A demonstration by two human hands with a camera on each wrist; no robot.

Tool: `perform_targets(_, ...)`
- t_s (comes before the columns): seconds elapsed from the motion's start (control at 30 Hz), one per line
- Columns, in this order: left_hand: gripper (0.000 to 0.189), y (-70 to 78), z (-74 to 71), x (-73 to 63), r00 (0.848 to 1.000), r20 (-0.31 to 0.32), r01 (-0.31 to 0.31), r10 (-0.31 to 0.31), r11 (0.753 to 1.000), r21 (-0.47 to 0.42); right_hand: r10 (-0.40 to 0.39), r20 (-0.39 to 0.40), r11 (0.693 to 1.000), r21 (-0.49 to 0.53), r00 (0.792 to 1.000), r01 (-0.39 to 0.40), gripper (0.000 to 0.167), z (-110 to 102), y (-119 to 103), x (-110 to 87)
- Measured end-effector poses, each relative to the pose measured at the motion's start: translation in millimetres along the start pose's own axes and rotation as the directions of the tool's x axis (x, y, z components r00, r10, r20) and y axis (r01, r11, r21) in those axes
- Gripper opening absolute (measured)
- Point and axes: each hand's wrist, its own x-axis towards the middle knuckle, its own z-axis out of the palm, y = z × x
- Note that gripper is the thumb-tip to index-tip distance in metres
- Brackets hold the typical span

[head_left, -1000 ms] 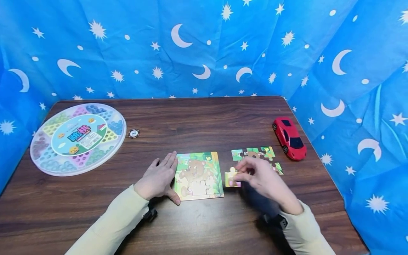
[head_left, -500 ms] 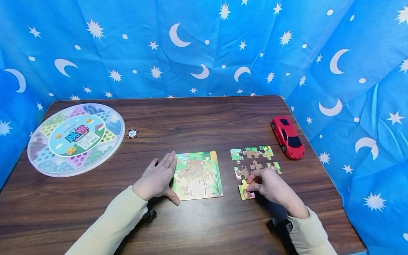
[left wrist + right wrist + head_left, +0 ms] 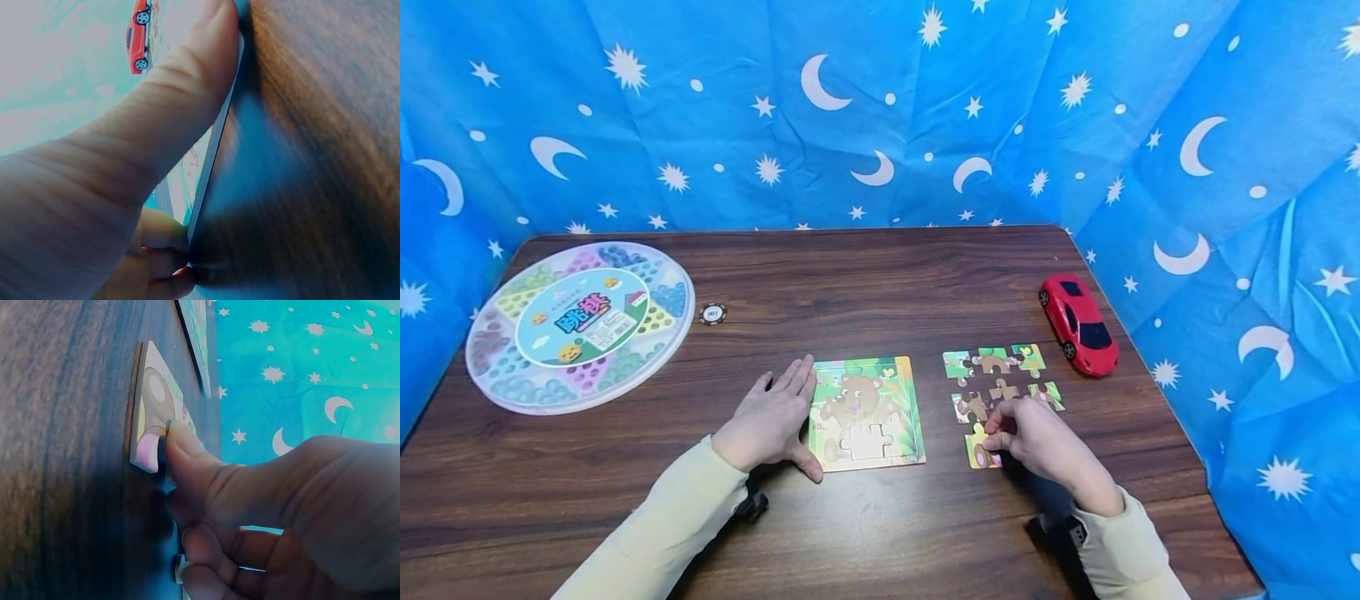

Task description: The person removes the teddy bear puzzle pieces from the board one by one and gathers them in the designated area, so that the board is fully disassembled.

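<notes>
In the head view my left hand (image 3: 767, 417) lies with straight fingers along the left edge of the bear puzzle board (image 3: 919, 417), its thumb at the lower left corner. An irregular pale patch shows low in the board's picture. To the right, my right hand (image 3: 1048, 446) pinches a yellow-green puzzle piece (image 3: 979, 452) between thumb and fingers. That piece is down at the table, just below the rows of loose puzzle pieces (image 3: 994, 360). The right wrist view shows the thumb (image 3: 187, 440) on the edge of the piece, which has brown and pink on it.
A red toy car (image 3: 1078, 325) stands at the table's right edge. On the left lies a round Chinese checkers set (image 3: 580, 325), with a poker chip (image 3: 712, 313) beside it. Blue curtains (image 3: 880, 117) with moons and stars hang behind the wooden table (image 3: 850, 275).
My right hand has carried the puzzle piece rightward from beside the board to below the loose pieces, lowering it to the table. Over the last half second it barely shifts. My left hand stays put.
</notes>
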Motion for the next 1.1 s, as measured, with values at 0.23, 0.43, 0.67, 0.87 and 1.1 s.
perform_targets(0.23,0.144,0.2,-1.0,0.2,1.0,0.007,0.007,-0.007,1.0,0.001,0.024,-0.007,0.998,-0.054,1.0,-0.025,0.019,1,-4,2.3)
perform_targets(0.43,0.143,0.8,-1.9,0.7,1.0,0.0,0.006,-0.006,1.0,0.002,0.034,-0.002,0.998,-0.049,0.999,-0.034,0.019,1,-8,3.0)
perform_targets(0.67,0.143,1.0,-1.3,-0.1,1.0,0.002,0.004,-0.004,1.0,0.0,0.085,0.001,0.98,-0.178,0.996,-0.083,0.02,3,-16,3.3)
perform_targets(0.87,0.143,1.2,-2.4,-1.1,1.0,0.006,0.005,-0.005,1.0,0.0,0.059,-0.037,0.937,-0.341,0.998,-0.068,0.02,0,-34,2.7)
perform_targets(1.1,0.143,1.8,-1.0,0.0,1.0,0.008,0.003,-0.003,1.0,0.003,-0.102,-0.099,0.972,-0.221,0.99,0.078,0.017,4,-69,14.1)
